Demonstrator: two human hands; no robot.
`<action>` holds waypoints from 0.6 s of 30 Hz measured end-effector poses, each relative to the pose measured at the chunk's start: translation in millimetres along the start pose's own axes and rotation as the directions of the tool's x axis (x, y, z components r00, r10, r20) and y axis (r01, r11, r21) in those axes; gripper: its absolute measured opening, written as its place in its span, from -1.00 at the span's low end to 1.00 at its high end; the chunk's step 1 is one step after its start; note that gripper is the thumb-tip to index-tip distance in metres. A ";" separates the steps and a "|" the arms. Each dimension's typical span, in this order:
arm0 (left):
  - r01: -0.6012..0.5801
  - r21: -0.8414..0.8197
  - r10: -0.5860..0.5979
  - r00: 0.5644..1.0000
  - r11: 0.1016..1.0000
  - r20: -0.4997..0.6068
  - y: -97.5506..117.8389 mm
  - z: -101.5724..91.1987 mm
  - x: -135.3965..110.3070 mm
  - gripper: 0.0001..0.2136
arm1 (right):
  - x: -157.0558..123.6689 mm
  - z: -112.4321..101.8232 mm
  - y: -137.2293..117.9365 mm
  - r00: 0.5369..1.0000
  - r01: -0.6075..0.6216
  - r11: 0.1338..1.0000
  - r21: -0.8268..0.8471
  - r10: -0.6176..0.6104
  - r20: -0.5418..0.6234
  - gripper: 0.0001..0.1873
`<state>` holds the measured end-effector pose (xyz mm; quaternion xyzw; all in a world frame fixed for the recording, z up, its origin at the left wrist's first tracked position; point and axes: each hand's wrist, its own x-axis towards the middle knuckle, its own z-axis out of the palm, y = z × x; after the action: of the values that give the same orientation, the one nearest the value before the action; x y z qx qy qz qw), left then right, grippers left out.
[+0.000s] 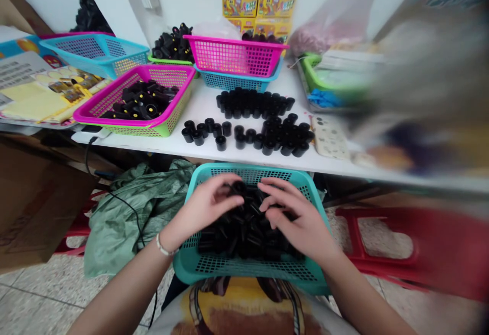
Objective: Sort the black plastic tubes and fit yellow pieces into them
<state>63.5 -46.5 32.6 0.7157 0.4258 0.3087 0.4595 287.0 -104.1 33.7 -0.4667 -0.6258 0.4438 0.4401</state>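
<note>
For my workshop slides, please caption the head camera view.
Left hand and right hand touch black cylindrical parts in a teal basket below a white table.

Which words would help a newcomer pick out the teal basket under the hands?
Find the white table, then look below its front edge. A teal mesh basket sits there, heaped with black cylindrical parts. Unlike the green-and-pink basket on the table, it has the left hand and right hand in its pile.

Left hand (214, 205) and right hand (296, 217) both palm down, fingers curled, held close together at centre, fingertips almost meeting. Left forearm (126, 281) and right forearm (357, 294) angle inward, wrists slightly raised.
</note>
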 end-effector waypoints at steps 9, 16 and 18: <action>0.083 0.641 0.273 0.857 0.763 -0.436 -46.0 -44.9 68.9 -0.72 | 2.7 -4.3 1.7 0.944 -0.262 0.879 0.398 0.319 -0.082 -0.82; 0.052 0.750 0.399 0.821 0.659 -0.408 -39.6 -44.8 81.9 -0.62 | -0.5 2.4 8.2 0.960 -0.242 0.953 0.183 0.262 -0.096 -0.70; 0.028 0.736 0.398 0.827 0.676 -0.397 -28.0 -40.6 68.5 -0.61 | -0.8 3.2 8.5 0.957 -0.240 0.956 0.170 0.262 -0.123 -0.68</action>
<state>51.1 36.7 26.0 0.7639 0.5421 0.3492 -0.0257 285.6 -103.8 24.6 -0.5383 -0.4920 0.5078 0.4586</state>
